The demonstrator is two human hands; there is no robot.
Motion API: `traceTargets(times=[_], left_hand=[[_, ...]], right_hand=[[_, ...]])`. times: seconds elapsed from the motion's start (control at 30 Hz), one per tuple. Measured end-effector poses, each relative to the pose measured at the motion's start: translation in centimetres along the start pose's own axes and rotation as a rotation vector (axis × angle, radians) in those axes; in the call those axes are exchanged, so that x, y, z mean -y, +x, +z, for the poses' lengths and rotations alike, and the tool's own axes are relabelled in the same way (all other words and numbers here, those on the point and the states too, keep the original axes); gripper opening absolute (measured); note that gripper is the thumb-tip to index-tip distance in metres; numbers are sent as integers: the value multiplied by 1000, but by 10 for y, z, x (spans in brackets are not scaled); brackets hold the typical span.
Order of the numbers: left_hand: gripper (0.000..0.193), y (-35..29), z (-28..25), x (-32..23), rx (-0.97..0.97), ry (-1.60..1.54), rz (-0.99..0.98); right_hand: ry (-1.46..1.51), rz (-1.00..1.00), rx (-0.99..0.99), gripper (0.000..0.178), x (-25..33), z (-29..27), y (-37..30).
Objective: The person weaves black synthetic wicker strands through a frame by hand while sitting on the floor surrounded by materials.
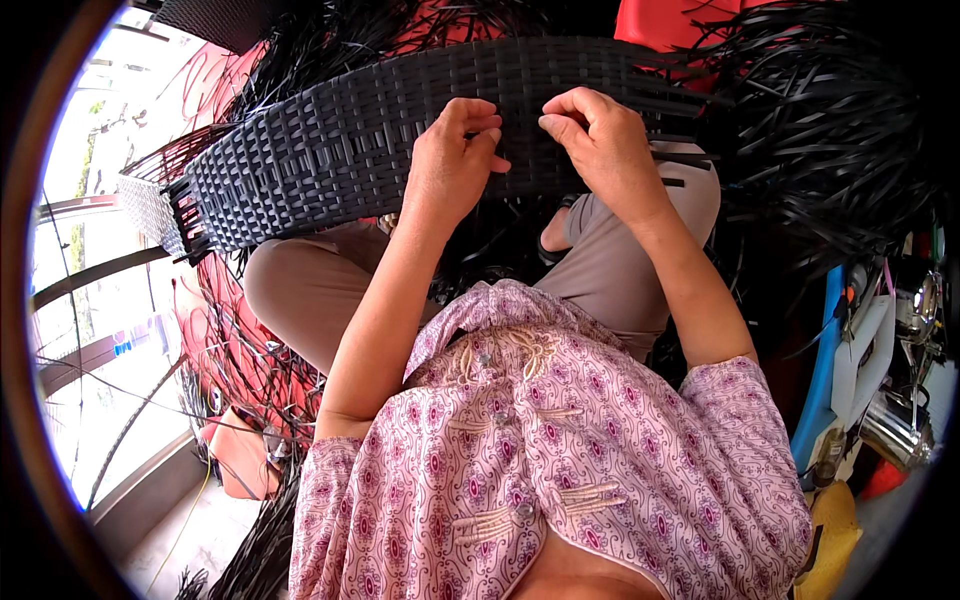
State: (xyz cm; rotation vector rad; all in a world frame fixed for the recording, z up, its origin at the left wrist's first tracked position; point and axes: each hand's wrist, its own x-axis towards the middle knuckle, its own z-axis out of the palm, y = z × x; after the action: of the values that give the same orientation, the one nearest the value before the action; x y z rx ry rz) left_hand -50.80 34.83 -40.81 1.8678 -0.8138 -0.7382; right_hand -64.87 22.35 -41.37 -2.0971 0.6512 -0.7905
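A long, curved panel of woven black plastic strips (300,150) lies across in front of me, above my bent knees. Over its middle, my left hand (452,158) is closed, its fingers curled in toward the thumb. My right hand (598,142) is closed too, with thumb and forefinger brought together in a pinch a short way to the right. The fingertips of the two hands face each other across a small gap. Whatever thin thing they may hold cannot be made out against the dark weave. Loose strip ends stick out at the panel's right end.
A large heap of loose black strips (815,130) lies at the far right, by a red surface (660,22). More strips tangle over red at the left, near an orange bag (243,455). A blue-edged container (822,360) and metal items (895,430) stand at right.
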Motion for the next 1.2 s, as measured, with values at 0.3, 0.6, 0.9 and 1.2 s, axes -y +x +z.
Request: traceTargets(times=[0.3,0.6,0.9,1.2], left_hand=[[42,-6,10,-6,-33,-14,-51],[51,-10,12,-2,-8,-131,-62],[54,-10,10,-9,-34,-230,-135],[44,9,17,3,-189,36,-21]], right_hand=[[-299,13,-56,14,-8,25,-4],[-132,110,-20,14,-16,31,-1],[-230,64,-15,15,-14,34,1],[-391,-25,60,17,-8,39,7]])
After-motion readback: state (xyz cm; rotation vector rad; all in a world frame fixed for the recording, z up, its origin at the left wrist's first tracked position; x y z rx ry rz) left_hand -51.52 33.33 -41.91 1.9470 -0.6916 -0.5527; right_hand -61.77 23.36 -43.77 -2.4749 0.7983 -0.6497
